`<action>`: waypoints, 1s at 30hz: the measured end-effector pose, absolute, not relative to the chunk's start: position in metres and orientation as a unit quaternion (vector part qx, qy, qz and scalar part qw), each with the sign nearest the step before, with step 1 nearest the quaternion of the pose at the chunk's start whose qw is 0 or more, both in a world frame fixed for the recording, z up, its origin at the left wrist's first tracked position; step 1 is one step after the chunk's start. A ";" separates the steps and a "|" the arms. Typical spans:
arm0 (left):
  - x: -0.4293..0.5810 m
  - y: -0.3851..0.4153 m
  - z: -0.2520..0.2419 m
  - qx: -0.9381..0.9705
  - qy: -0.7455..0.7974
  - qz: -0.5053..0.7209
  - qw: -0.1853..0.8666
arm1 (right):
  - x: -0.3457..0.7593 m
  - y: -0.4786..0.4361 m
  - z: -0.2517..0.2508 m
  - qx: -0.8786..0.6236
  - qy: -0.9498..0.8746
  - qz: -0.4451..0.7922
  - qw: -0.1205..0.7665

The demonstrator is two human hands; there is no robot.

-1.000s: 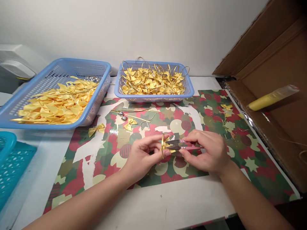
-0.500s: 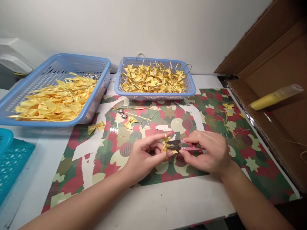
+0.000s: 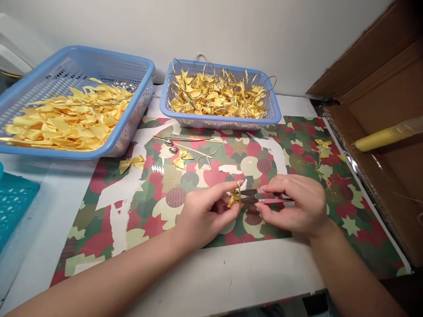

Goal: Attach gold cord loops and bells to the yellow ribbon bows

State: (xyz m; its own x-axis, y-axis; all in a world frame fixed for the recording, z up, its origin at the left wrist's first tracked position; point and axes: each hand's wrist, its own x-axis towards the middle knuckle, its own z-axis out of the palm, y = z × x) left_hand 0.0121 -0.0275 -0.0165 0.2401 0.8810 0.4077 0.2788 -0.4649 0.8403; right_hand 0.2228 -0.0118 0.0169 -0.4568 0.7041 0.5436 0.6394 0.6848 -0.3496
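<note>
My left hand [image 3: 203, 213] pinches a yellow ribbon bow [image 3: 233, 199] with a loop of gold cord [image 3: 239, 193] between thumb and fingers. From the right, my right hand [image 3: 299, 202] grips small thread snips [image 3: 253, 196] with dark blades and pink dotted handles. The blade tips reach the cord and bow; whether they close on a strand is too small to tell. Beyond the hands, a loose yellow bow [image 3: 182, 159] lies near two silver bells [image 3: 171, 146] and several gold cord pieces [image 3: 191, 147].
A blue basket [image 3: 132, 134] of yellow bows and silver bells stands at left. Another blue basket [image 3: 224, 123] holds looped bows at the back. A teal basket [image 3: 16, 198] sits at the left edge. At right, a yellow tube [image 3: 380, 136] sticks out from cardboard [image 3: 376, 83].
The view has shifted a little. The bow in my left hand has turned and shows less of its ribbon behind the gold loop. The snips stay against it.
</note>
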 end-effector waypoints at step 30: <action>0.004 -0.011 -0.011 0.278 0.223 0.309 0.882 | 0.229 0.001 0.008 -0.552 -0.699 0.236 0.388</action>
